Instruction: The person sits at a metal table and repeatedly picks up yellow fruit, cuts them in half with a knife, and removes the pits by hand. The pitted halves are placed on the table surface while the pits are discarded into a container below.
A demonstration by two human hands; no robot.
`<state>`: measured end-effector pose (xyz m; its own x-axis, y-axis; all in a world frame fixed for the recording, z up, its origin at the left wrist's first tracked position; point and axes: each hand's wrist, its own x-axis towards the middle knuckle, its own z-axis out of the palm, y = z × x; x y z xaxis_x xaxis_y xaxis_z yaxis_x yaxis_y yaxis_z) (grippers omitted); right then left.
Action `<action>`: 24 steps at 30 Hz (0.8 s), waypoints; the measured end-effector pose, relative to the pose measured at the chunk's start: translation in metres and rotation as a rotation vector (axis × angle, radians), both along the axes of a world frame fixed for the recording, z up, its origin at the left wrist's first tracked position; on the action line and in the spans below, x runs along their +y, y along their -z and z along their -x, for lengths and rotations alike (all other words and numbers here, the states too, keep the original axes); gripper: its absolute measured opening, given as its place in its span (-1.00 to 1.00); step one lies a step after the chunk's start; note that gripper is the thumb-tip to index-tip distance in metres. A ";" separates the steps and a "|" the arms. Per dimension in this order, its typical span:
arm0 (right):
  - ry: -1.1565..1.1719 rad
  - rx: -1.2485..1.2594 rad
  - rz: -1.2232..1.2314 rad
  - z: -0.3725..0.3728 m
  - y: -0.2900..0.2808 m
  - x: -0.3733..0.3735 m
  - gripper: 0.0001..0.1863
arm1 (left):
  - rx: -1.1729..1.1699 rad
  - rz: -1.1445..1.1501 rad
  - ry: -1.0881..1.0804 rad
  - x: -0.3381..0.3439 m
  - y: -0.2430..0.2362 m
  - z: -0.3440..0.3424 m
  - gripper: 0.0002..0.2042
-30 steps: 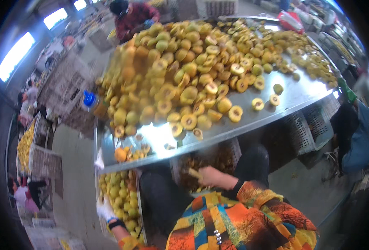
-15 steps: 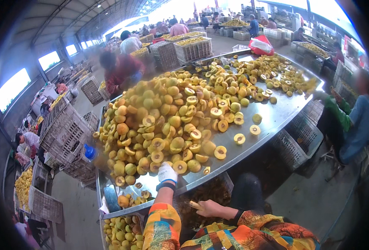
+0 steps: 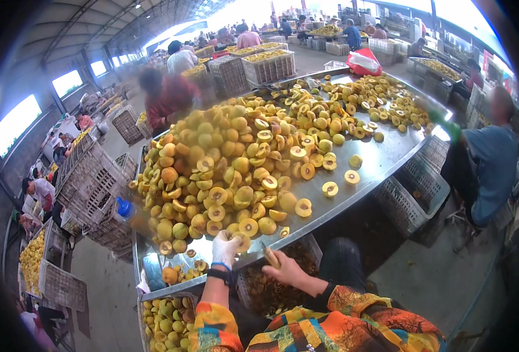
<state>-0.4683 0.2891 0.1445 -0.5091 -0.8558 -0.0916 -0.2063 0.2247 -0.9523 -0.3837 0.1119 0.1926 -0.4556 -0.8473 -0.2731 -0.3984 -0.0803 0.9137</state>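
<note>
A halved yellow peach (image 3: 242, 242) is pinched in my white-gloved left hand (image 3: 225, 249), its cut face showing the pit area. My bare right hand (image 3: 287, 270) is closed round the wooden handle of a short tool (image 3: 270, 257); a narrow dark end points up toward the table edge, too small to make out clearly. Both hands are at the near rim of a metal table (image 3: 353, 190). Just beyond my left hand rises a large heap of yellow peaches (image 3: 224, 158), many cut in half.
Below the near edge stand a crate of peach halves (image 3: 168, 322) and a bin of dark scraps (image 3: 283, 276). A red bag (image 3: 365, 61) lies at the table's far end. Co-workers sit at the far left (image 3: 168, 100) and right (image 3: 494, 158). Stacked crates (image 3: 95, 182) stand left.
My left hand has drawn back slightly from the heap and now holds a peach half. The right hand, with its tool, has risen and come closer to the left.
</note>
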 end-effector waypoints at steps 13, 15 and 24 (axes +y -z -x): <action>-0.215 0.256 0.082 0.000 -0.040 -0.033 -0.40 | 0.792 -0.543 0.136 0.080 -0.006 -0.049 -0.58; -0.176 0.200 0.016 -0.009 -0.060 -0.031 -0.49 | 0.787 -0.602 -0.140 0.078 -0.005 -0.057 -0.62; -0.301 0.370 -0.150 -0.035 -0.043 -0.004 -0.65 | 0.849 -0.407 -0.279 0.080 0.017 -0.062 -0.67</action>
